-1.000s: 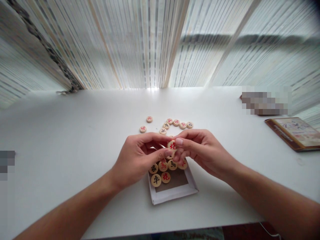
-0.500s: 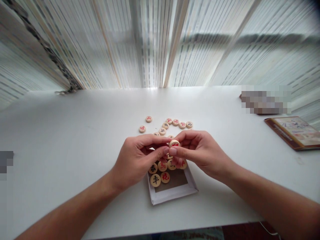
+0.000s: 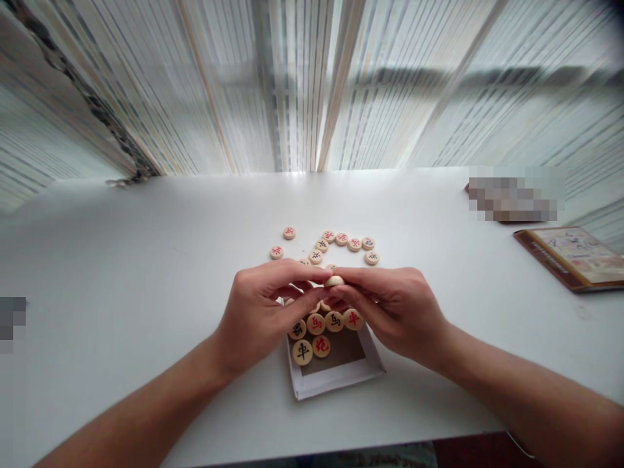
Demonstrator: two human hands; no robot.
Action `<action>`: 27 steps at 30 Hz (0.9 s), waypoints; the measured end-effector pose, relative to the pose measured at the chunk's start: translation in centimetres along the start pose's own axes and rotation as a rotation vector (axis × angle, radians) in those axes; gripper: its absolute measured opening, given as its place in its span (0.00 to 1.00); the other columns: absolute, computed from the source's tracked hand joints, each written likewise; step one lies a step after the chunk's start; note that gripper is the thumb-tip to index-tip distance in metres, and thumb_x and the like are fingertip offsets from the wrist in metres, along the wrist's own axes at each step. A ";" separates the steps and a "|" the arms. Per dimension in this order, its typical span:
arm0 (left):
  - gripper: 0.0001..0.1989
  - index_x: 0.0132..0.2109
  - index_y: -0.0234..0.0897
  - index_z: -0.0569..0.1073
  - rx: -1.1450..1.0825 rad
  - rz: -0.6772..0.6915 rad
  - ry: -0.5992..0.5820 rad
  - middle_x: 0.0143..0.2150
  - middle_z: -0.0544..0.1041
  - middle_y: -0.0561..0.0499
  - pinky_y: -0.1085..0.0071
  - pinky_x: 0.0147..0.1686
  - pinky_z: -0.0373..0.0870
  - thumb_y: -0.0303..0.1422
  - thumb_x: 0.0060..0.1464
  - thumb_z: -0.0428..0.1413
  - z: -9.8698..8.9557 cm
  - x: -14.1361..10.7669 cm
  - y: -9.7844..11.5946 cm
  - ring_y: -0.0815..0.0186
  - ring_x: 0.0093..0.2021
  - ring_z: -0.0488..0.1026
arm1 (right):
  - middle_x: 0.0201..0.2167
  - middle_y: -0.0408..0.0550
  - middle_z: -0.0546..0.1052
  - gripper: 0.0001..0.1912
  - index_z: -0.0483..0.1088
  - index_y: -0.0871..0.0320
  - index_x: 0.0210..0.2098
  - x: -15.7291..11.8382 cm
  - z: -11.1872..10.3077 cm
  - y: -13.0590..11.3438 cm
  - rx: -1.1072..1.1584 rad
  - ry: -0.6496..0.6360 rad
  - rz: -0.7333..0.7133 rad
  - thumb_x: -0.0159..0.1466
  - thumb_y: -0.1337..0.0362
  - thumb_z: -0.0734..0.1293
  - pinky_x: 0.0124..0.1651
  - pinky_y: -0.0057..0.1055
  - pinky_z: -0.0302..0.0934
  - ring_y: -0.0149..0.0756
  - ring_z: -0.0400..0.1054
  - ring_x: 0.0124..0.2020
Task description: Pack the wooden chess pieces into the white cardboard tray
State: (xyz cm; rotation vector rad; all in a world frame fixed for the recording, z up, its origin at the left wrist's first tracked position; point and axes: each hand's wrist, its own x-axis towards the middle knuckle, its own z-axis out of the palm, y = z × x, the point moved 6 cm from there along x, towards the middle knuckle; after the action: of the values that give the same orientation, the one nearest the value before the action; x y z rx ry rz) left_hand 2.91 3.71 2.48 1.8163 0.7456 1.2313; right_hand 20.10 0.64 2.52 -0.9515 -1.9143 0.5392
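Observation:
Between the fingertips of both hands is a round wooden Chinese chess piece point(image 3: 334, 281), tilted so that its pale edge faces me. My left hand point(image 3: 273, 299) pinches it from the left, and my right hand point(image 3: 390, 309) grips it from the right. Below them lies a shallow white-rimmed box point(image 3: 341, 383) with rows of larger-looking chess pieces, among them a black-marked piece point(image 3: 302, 352) and a red-marked piece point(image 3: 321, 346) in the nearest row. My hands hide the far part of the box.
Beyond my hands, several loose chess pieces lie on the white table point(image 3: 195, 221), including a red one point(image 3: 289, 233) and a black one point(image 3: 371, 257). A brown-edged booklet or box point(image 3: 575, 259) lies at the right, near a blurred-out item point(image 3: 511, 200). Striped curtains point(image 3: 302, 84) hang behind.
The held piece has turned from showing its red-marked face to showing its edge. My right fingers have shifted around it, uncovering more of the pieces in the box.

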 end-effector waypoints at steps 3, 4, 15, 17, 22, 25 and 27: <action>0.11 0.45 0.36 0.86 0.074 0.077 0.017 0.41 0.89 0.51 0.81 0.39 0.84 0.19 0.58 0.68 -0.2 -0.1 0.3 0.70 0.38 0.86 | 0.41 0.52 0.89 0.12 0.81 0.64 0.52 -0.1 -0.1 -0.4 -0.103 0.017 -0.099 0.72 0.73 0.68 0.43 0.21 0.75 0.33 0.85 0.38; 0.10 0.45 0.36 0.86 0.091 0.090 0.020 0.42 0.89 0.51 0.81 0.40 0.84 0.19 0.58 0.68 -0.3 -0.2 0.4 0.70 0.38 0.86 | 0.42 0.52 0.89 0.12 0.81 0.64 0.52 -0.1 -0.1 -0.5 -0.126 0.026 -0.113 0.71 0.74 0.68 0.44 0.22 0.75 0.34 0.85 0.39; 0.10 0.46 0.35 0.84 0.168 0.134 0.017 0.42 0.88 0.51 0.81 0.40 0.84 0.19 0.59 0.66 -0.3 -0.4 0.6 0.72 0.37 0.84 | 0.39 0.51 0.87 0.08 0.81 0.62 0.48 0.3 -0.7 -1.0 -0.077 0.104 -0.147 0.69 0.74 0.74 0.43 0.24 0.76 0.32 0.83 0.37; 0.09 0.45 0.35 0.85 0.163 0.125 0.017 0.41 0.87 0.51 0.81 0.40 0.84 0.19 0.59 0.66 -0.3 -0.4 0.6 0.72 0.37 0.84 | 0.40 0.54 0.86 0.08 0.81 0.63 0.47 0.4 -0.8 -1.2 -0.052 0.114 -0.189 0.69 0.74 0.73 0.44 0.27 0.77 0.35 0.82 0.40; 0.13 0.49 0.35 0.85 0.114 0.071 0.027 0.42 0.88 0.49 0.79 0.39 0.85 0.21 0.58 0.68 -0.2 -0.5 0.2 0.71 0.35 0.85 | 0.41 0.52 0.87 0.13 0.82 0.60 0.51 0.4 -0.8 -0.3 0.131 0.131 -0.043 0.67 0.74 0.75 0.44 0.29 0.79 0.35 0.83 0.39; 0.16 0.52 0.36 0.85 0.061 0.036 0.028 0.43 0.89 0.49 0.78 0.40 0.85 0.22 0.57 0.70 -0.2 -0.6 -0.1 0.69 0.36 0.86 | 0.40 0.47 0.88 0.14 0.83 0.55 0.52 0.2 -0.1 1.1 0.456 0.104 0.182 0.67 0.72 0.76 0.42 0.26 0.81 0.33 0.85 0.37; 0.15 0.51 0.37 0.86 0.027 0.008 0.029 0.42 0.89 0.49 0.77 0.41 0.86 0.23 0.57 0.70 -0.1 -0.5 -0.2 0.68 0.37 0.87 | 0.36 0.46 0.88 0.13 0.84 0.54 0.49 0.1 0.3 1.7 0.618 0.097 0.301 0.66 0.70 0.78 0.37 0.24 0.81 0.32 0.84 0.32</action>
State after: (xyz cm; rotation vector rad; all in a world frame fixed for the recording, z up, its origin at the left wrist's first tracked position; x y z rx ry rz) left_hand 2.59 3.46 2.10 1.8289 0.7747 1.2605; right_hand 20.50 1.80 1.24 -0.8298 -1.3855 1.1571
